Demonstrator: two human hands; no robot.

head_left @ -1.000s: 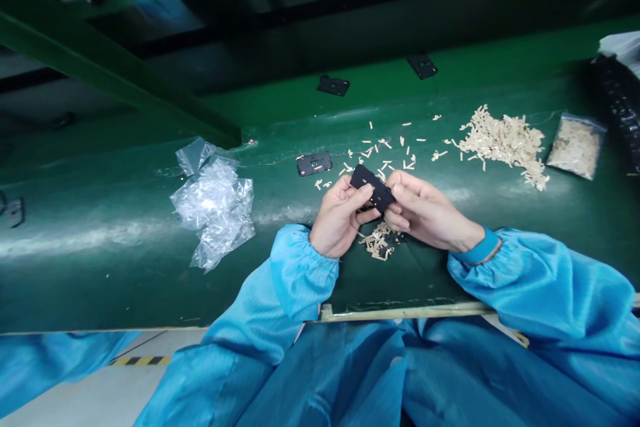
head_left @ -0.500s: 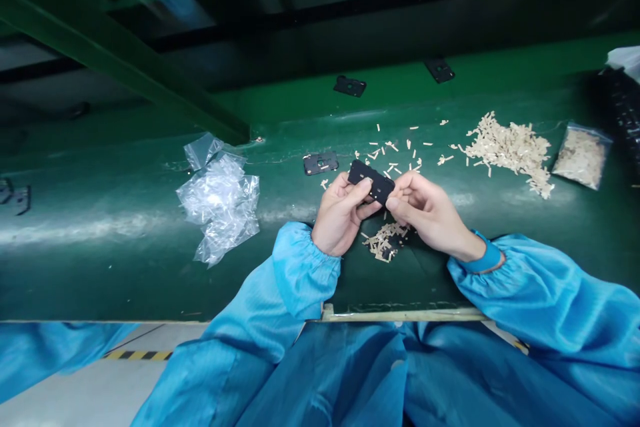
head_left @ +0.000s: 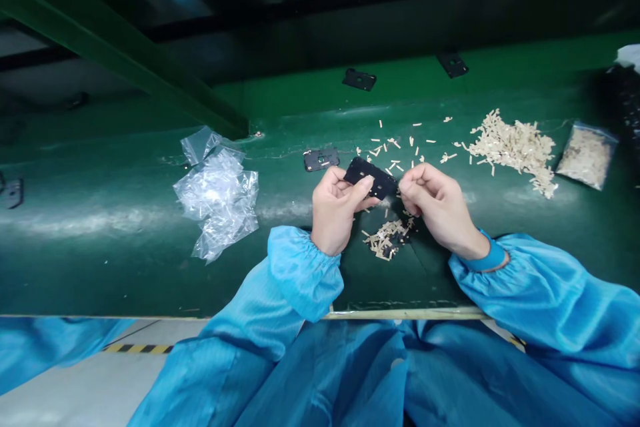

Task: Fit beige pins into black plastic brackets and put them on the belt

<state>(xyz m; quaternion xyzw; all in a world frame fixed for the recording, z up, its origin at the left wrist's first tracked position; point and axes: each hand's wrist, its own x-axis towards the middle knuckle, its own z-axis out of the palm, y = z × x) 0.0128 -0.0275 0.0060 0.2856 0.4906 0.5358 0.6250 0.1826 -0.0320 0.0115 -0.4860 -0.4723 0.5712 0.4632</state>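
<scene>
A flat black plastic part (head_left: pixel 384 186) with small holes is gripped by my left hand (head_left: pixel 336 205), its thumb pressed on the upper face. Just off the right end of that part, my right hand (head_left: pixel 434 203) is closed in a pinch; whatever its fingertips hold, if anything, is too small to make out. Below the hands lies a small heap of cream strips (head_left: pixel 384 240) mixed with dark bits. Another black part (head_left: pixel 321 159), with pale strips on it, rests on the bench behind my left hand.
Crumpled clear plastic bags (head_left: pixel 216 195) lie to the left. A large pile of cream strips (head_left: pixel 515 147) and a filled zip bag (head_left: pixel 587 155) are at the right. Farther back are two black parts (head_left: pixel 359 79). A green beam (head_left: pixel 150 83) slants down onto the green bench (head_left: pixel 125 267).
My right hand has drawn slightly right, away from the black part's end. My left hand still holds the part, turned a little. The view has shifted slightly.
</scene>
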